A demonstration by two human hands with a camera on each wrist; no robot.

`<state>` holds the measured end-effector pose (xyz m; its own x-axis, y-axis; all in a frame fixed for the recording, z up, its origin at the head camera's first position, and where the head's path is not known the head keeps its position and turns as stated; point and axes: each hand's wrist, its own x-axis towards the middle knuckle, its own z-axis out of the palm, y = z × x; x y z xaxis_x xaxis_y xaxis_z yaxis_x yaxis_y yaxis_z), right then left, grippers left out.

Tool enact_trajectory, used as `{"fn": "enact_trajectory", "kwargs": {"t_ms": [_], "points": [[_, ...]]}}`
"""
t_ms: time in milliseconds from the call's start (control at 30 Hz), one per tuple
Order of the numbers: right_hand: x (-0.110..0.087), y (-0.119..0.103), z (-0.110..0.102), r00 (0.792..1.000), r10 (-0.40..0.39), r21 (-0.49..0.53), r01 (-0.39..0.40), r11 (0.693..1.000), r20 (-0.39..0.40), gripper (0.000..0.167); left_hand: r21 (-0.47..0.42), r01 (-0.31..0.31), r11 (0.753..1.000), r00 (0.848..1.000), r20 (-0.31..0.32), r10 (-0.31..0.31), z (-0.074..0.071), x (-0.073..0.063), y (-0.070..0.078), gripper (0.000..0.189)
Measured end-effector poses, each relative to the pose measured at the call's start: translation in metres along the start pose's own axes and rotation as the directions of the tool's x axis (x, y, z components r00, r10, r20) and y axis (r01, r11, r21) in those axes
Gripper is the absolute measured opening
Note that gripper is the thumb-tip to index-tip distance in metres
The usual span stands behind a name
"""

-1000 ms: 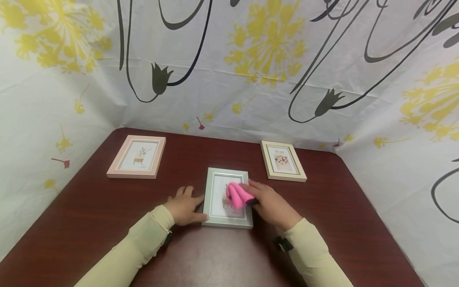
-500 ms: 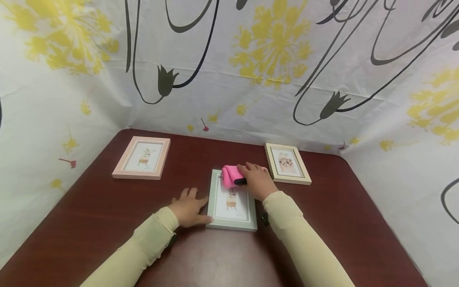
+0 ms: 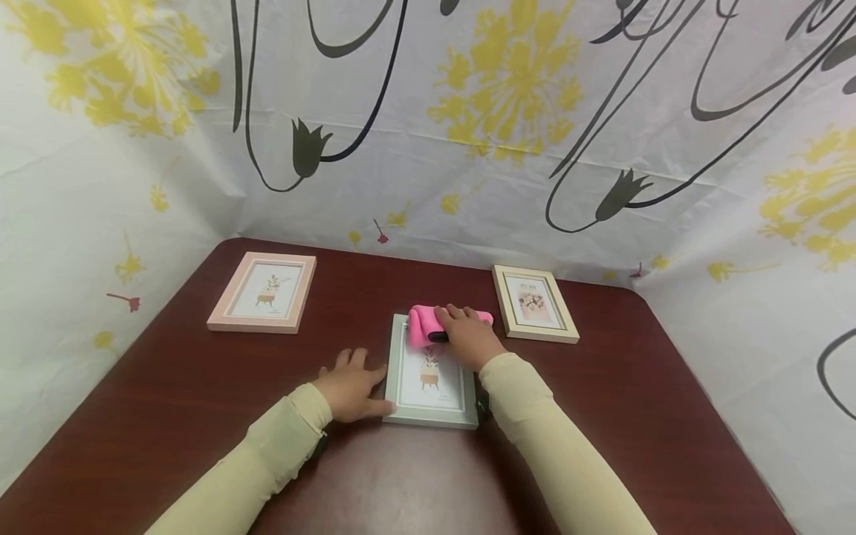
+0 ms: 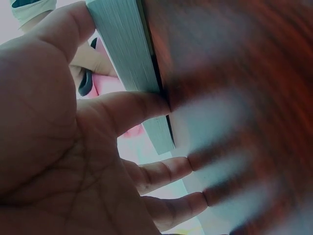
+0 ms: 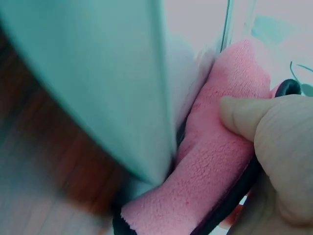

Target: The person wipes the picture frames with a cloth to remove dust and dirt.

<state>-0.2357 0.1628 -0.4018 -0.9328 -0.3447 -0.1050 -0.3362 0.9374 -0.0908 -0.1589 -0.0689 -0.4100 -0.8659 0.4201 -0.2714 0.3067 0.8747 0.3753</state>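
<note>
A pale green picture frame lies face up on the table, with a potted-plant print behind its pane. My left hand is spread at its left side, thumb on the lower left corner. In the left wrist view, the index finger lies against the frame's side edge, the other fingers reaching down to the tabletop. My right hand grips a folded pink cloth with dark trim across the frame's top end, hiding that end. The right wrist view shows the thumb pressing into the fluffy cloth.
A pink picture frame lies at the back left of the dark red table. At the back right, close to the cloth, is a cream picture frame. A white flower-patterned sheet hangs around the table's back and sides.
My right hand has carried the pink cloth from the middle of the green frame up to its top end, uncovering the plant print. The left hand has stayed at the frame's left side.
</note>
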Motion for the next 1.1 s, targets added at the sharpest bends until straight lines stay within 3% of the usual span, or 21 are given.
{"fn": "enact_trajectory", "kwargs": {"t_ms": [400,700,833,967,1100], "points": [[0.008,-0.036,-0.002,0.999,-0.023,-0.047,0.022,0.999,-0.028,0.057,0.000,-0.007,1.000,1.000,-0.001,0.007,0.000,-0.001,0.000,0.073],[0.009,-0.058,-0.004,0.997,-0.074,-0.035,0.075,0.997,0.021,0.066,0.002,-0.017,1.000,1.000,0.001,0.017,0.000,0.001,-0.001,0.073],[0.010,-0.059,-0.002,0.998,-0.066,-0.037,0.067,0.997,0.009,0.063,0.003,-0.015,1.000,1.000,0.003,0.015,0.000,0.001,0.000,0.074],[0.010,-0.053,0.000,0.998,-0.058,-0.056,0.058,0.997,0.011,0.075,0.007,-0.007,1.000,1.000,0.004,0.007,-0.001,0.000,0.001,0.074],[0.006,-0.040,-0.002,0.999,-0.038,-0.066,0.037,0.997,-0.010,0.074,0.009,-0.005,1.000,1.000,-0.002,0.005,0.000,0.000,0.001,0.074]]}}
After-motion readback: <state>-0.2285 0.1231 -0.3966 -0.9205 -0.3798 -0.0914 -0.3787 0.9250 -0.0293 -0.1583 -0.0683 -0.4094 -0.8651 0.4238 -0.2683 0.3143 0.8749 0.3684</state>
